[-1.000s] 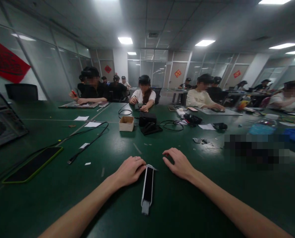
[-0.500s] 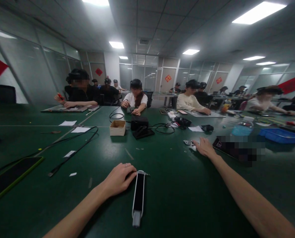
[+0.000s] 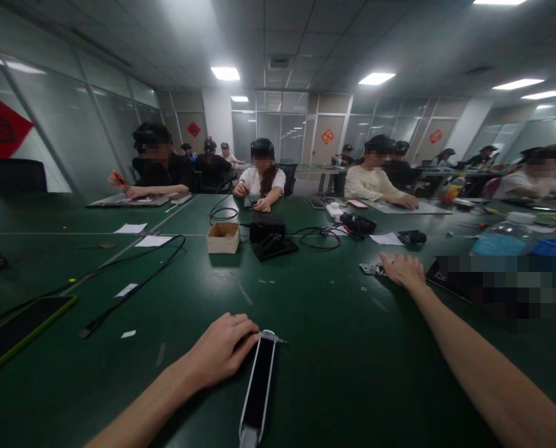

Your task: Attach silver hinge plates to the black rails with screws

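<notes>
My left hand (image 3: 224, 348) rests on the green table, its fingers curled together. Its thumb and fingertips are at the upper end of a long, narrow device (image 3: 259, 382) with a dark face and pale edges, lying lengthwise in front of me. The device's near end runs out of the picture. Farther off to the right, my right hand (image 3: 405, 271) reaches over the table with its fingers stretched and apart. Small silvery metal parts (image 3: 370, 269) lie by its fingertips, partly covered by them. Nothing shows held in that hand.
A small cream box (image 3: 223, 239) and a black box-shaped device (image 3: 267, 228) stand ahead. A black cable (image 3: 149, 283) and a green-edged dark mat (image 3: 23, 326) lie left. Right are a bottle of blue liquid (image 3: 502, 235) and a blue tray (image 3: 555, 249). Co-workers sit across the table.
The view has shifted slightly, moving the scene on the right further right. My right hand's fingers have loosened and spread beside the metal parts. My left hand stays at the device.
</notes>
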`<act>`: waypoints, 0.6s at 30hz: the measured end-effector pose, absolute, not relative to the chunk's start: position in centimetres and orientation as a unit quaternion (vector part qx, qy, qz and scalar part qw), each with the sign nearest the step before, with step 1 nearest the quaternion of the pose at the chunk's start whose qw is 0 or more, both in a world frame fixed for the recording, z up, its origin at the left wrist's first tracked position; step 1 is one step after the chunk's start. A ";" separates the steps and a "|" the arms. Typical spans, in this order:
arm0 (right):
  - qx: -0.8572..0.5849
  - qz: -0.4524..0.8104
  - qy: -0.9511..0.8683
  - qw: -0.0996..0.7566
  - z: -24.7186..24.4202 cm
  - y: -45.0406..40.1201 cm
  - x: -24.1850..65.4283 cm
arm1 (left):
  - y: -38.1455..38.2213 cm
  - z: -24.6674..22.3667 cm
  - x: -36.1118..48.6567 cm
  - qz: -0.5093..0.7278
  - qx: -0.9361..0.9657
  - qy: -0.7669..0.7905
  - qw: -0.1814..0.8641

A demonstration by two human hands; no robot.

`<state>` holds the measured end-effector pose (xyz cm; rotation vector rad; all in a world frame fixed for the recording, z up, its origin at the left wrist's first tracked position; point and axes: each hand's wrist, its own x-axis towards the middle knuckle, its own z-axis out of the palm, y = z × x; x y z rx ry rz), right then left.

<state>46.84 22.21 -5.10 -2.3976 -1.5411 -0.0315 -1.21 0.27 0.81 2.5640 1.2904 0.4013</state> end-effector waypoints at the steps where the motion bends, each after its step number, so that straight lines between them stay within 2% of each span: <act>1: -0.834 -0.003 -0.533 0.144 -5.0 22.2 46.7 | 0.3 0.8 -1.2 0.139 0.878 0.443 0.121; 5: -0.816 0.032 -0.560 0.137 -4.7 21.7 46.1 | 0.2 0.8 -1.3 0.144 0.880 0.437 0.120; 18: -0.630 0.080 -0.767 0.091 -3.6 17.5 39.9 | 0.0 0.8 -1.3 0.161 0.882 0.430 0.103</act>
